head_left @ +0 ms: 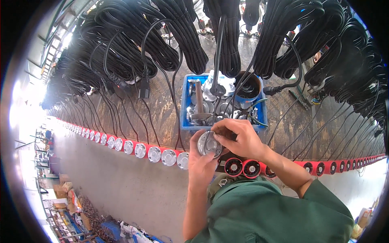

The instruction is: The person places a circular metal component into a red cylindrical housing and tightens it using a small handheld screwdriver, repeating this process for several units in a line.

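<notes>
A round silver metal end cap (210, 145) sits in my left hand (200, 161), its thumb over the lower edge and its fingers behind. Over the cap's upper right edge, my right hand (238, 137) has thumb and fingertips pinched together. A thin dark curved strand crosses the cap's face and runs up toward that pinch; what the fingertips hold is too small to make out. Just beyond my hands stands a blue bin (184, 106) full of loose metal caps, with a clear plastic bag (222, 81) and a blue round tub (248, 97) of dark rings.
Red cylinders line the bench edge: capped with silver on the left (154, 154), open-ended with dark insides on the right (252, 168). Bundles of black power cord (221, 44) hang overhead, their leads trailing across the worn wooden bench (162, 109). Boxes and clutter fill the lower left floor.
</notes>
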Tool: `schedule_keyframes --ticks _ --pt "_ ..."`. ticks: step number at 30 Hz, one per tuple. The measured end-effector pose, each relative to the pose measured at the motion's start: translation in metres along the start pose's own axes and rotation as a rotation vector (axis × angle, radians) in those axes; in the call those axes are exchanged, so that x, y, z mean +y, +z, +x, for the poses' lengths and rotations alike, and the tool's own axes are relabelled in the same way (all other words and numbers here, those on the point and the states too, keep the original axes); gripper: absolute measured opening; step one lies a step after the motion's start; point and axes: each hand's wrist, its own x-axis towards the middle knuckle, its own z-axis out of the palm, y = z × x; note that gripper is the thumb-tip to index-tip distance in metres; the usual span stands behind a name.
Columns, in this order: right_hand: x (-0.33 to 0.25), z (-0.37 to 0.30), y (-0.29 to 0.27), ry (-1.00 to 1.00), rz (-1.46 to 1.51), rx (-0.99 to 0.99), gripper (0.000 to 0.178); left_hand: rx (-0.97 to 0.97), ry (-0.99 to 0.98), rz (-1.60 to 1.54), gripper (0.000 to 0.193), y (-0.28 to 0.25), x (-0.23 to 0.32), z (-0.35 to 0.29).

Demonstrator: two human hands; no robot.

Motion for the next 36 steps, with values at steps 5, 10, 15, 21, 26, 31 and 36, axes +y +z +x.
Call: schedule_keyframes --ticks 5,10,15,21,26,31,36 --pt "-0.007 0.003 -0.005 0.105 0.221 -0.108 0.02 0.001 -0.043 -0.118 0.067 -0.001 -0.001 -0.006" --pt "0.001 0.005 -0.002 -0.012 0.05 -0.068 0.019 0.05 -0.068 -0.133 0.07 0.003 -0.002 -0.01" --pt "0.012 0.003 0.005 0.029 -0.035 -0.009 0.016 0.017 -0.061 -0.154 0.079 0.009 0.0 -0.011" --pt "0.014 -0.014 0.012 0.171 0.043 0.038 0.016 0.131 0.088 -0.048 0.081 0.007 0.001 -0.018" --pt "-0.005 -0.047 0.042 0.488 0.502 0.054 0.019 0.213 0.232 -0.301 0.089 -0.003 -0.007 -0.011" --pt "-0.002 -0.052 0.035 0.422 0.717 -0.113 0.026 0.084 0.264 -0.318 0.081 -0.005 -0.009 -0.019" --pt "0.099 0.012 -0.049 0.243 -0.17 0.061 0.024 0.004 0.151 -0.392 0.081 -0.003 0.006 -0.035"
